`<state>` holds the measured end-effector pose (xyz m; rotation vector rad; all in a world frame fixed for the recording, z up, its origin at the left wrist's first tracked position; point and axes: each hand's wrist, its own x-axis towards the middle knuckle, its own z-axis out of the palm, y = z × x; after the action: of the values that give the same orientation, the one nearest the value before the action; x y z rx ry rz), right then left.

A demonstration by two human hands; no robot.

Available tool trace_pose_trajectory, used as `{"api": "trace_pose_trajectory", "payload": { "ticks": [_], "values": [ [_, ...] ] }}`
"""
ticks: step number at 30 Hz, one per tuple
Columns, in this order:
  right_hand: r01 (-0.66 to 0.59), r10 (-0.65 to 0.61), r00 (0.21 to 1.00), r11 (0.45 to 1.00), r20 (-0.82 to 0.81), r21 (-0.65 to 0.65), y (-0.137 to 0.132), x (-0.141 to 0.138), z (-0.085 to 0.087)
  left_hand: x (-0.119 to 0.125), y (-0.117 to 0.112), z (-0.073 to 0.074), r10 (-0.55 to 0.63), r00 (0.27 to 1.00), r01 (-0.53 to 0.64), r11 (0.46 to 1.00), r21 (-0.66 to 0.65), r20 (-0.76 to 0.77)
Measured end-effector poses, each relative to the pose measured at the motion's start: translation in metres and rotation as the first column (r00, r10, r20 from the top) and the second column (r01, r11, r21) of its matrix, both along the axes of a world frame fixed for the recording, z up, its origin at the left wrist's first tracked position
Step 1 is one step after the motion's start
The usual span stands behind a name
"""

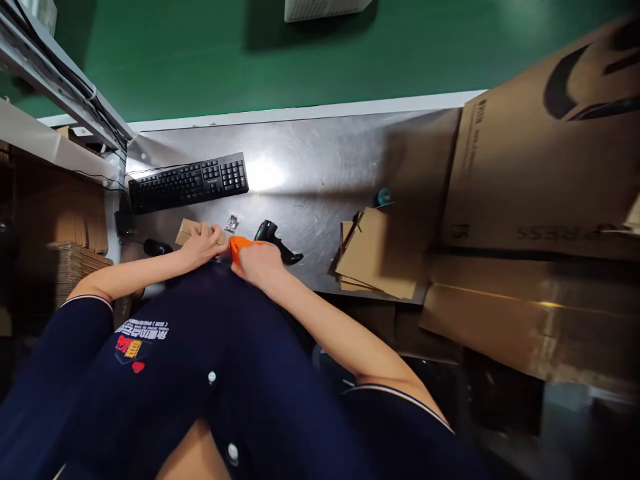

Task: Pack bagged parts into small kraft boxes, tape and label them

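Note:
My left hand (203, 245) is closed over a small brown cardboard box (186, 231) near the front edge of the metal table. In my right hand (263, 263) is an orange hand tool (239, 245), which looks like a tape dispenser; my fingers hide most of it. The tool's front meets the right end of the box, beside my left fingers. Just beyond the hands lies a small shiny packet (233, 223). A black barcode scanner (275, 240) rests close to the right hand.
A black keyboard (190, 183) and a mouse (157, 247) lie left on the metal table (320, 153). Flat cardboard pieces (383, 257) and a teal tape roll (383, 197) are to the right. Large cartons (540, 173) bound the right side; a green surface (200, 60) runs behind.

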<state>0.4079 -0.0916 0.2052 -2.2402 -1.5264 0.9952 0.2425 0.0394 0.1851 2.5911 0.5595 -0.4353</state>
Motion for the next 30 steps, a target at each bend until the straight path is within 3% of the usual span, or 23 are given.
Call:
{"api": "trace_pose_trajectory", "payload": {
  "ticks": [3,5,7,10,13,16,18,19,21,23,24,25,26,30],
  "values": [
    [-0.069,0.082,0.973,0.995,0.214,-0.066,-0.007,0.000,0.027,0.015,-0.009,-0.003,0.044,0.997,-0.043,0.999,0.013,-0.058],
    [0.036,-0.013,0.964,0.996,0.266,-0.082,-0.014,0.025,0.035,0.027,-0.016,-0.004,-0.001,0.997,0.007,0.998,0.068,-0.078],
    [0.187,-0.163,0.933,0.981,0.320,-0.044,-0.016,0.063,0.030,0.039,-0.020,-0.002,-0.143,0.984,0.157,0.977,0.142,-0.107],
    [0.313,-0.270,0.884,0.948,0.382,-0.056,-0.010,0.119,0.004,0.043,-0.014,0.009,-0.313,0.940,0.332,0.930,0.160,-0.135],
    [0.344,-0.260,0.886,0.924,0.384,-0.169,-0.003,0.145,-0.029,0.015,0.009,0.018,-0.212,0.974,0.201,0.972,0.125,0.083],
    [0.390,-0.294,0.845,0.911,0.448,-0.138,0.003,0.132,-0.055,-0.042,0.032,0.007,0.083,0.905,-0.089,0.996,-0.004,0.417],
    [0.321,-0.289,0.827,0.947,0.483,0.016,0.011,0.108,-0.066,-0.081,0.037,-0.012,0.272,0.854,-0.224,0.961,-0.160,0.443],
    [0.217,-0.232,0.848,0.972,0.476,0.087,0.017,0.095,-0.071,-0.097,0.036,-0.024,0.349,0.847,-0.280,0.934,-0.222,0.401],
    [-0.121,0.041,0.903,0.980,0.428,0.161,0.037,0.069,-0.081,-0.118,0.028,-0.048,0.448,0.842,-0.366,0.883,-0.293,0.300],
    [-0.448,0.379,0.852,0.884,0.361,0.130,0.060,0.050,-0.090,-0.126,0.020,-0.067,0.493,0.832,-0.410,0.855,-0.319,0.253],
    [-0.550,0.495,0.807,0.829,0.322,0.102,0.071,0.044,-0.094,-0.125,0.017,-0.074,0.504,0.828,-0.418,0.847,-0.329,0.247],
    [-0.593,0.551,0.785,0.801,0.284,0.082,0.080,0.041,-0.097,-0.124,0.016,-0.080,0.517,0.821,-0.425,0.836,-0.347,0.242],
    [-0.584,0.551,0.794,0.809,0.257,0.069,0.087,0.040,-0.098,-0.121,0.016,-0.084,0.530,0.814,-0.428,0.824,-0.370,0.239],
    [-0.347,0.309,0.919,0.929,0.244,0.132,0.084,0.045,-0.085,-0.109,0.019,-0.092,0.570,0.790,-0.430,0.776,-0.461,0.223]
  ]
}}
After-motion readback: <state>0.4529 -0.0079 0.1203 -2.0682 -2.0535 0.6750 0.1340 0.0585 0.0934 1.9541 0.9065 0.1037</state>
